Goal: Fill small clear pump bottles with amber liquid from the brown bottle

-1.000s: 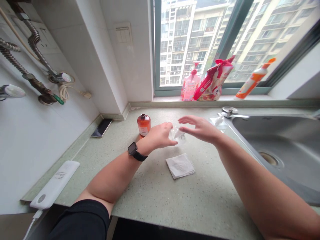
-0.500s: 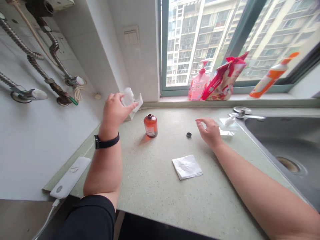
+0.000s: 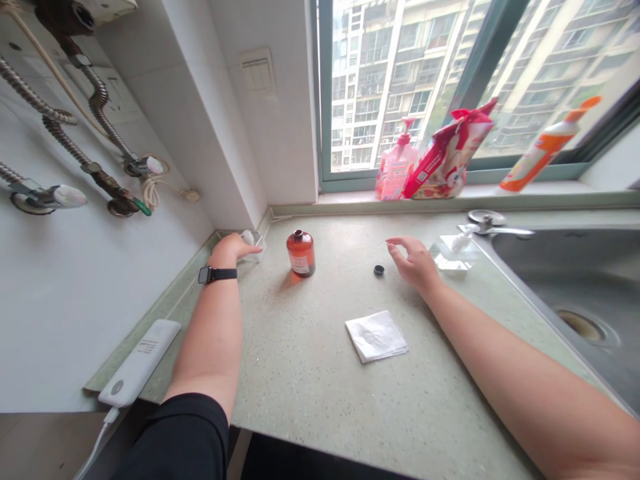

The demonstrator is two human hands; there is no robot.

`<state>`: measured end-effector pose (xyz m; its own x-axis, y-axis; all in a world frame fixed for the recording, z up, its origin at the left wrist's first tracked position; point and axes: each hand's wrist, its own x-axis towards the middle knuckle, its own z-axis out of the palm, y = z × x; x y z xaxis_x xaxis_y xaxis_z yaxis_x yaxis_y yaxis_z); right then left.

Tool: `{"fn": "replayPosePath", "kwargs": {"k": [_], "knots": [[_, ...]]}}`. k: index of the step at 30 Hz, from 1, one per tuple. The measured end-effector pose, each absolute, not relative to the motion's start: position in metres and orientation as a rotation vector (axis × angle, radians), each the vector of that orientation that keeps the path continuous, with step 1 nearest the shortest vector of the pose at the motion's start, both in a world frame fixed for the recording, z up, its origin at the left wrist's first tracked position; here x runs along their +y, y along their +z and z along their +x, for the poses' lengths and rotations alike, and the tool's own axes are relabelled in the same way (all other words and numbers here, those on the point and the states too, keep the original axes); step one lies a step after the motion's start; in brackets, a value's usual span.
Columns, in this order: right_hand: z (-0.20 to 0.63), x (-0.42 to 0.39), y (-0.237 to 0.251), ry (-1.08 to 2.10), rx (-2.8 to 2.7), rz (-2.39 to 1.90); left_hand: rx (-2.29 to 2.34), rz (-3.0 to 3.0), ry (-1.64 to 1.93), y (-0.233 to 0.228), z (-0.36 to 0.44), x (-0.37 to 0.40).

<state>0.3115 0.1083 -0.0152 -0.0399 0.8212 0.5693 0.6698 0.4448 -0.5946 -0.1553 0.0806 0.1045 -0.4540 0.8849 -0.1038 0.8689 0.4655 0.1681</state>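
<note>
Lowered the clear container [image 3: 256, 255] to the counter [image 3: 300, 373], off left, pinched in left grip [image 3: 228, 250], probably giving the amber bottle [image 3: 301, 255] space; nothing in loosely curled right grip [image 3: 416, 265] tbh.

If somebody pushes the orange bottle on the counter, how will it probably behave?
The orange bottle would probably slide before it tips, since its body looks broad under a short neck. Its smooth, shiny side may feel slippery. Its mouth looks uncapped, so any liquid inside might spill if it fell.
</note>
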Motion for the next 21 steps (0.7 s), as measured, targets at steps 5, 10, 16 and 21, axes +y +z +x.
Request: {"fn": "replayPosePath", "kwargs": {"k": [5,10,16,21], "knots": [[0.311,0.111,-0.017,0.227,-1.764,-1.285,2.521,1.506,0.045,0.111,-0.152,0.073],[0.309,0.11,-0.018,0.25,-1.815,-1.258,2.682,1.609,0.313,0.148,-0.135,0.05],[0.309,0.108,-0.018,0.22,-1.829,-1.29,1.899,2.325,1.227,0.168,-0.046,0.019],[0.306,0.107,-0.017,0.235,-1.858,-1.307,1.336,2.695,0.686,0.09,0.059,0.01]]}}
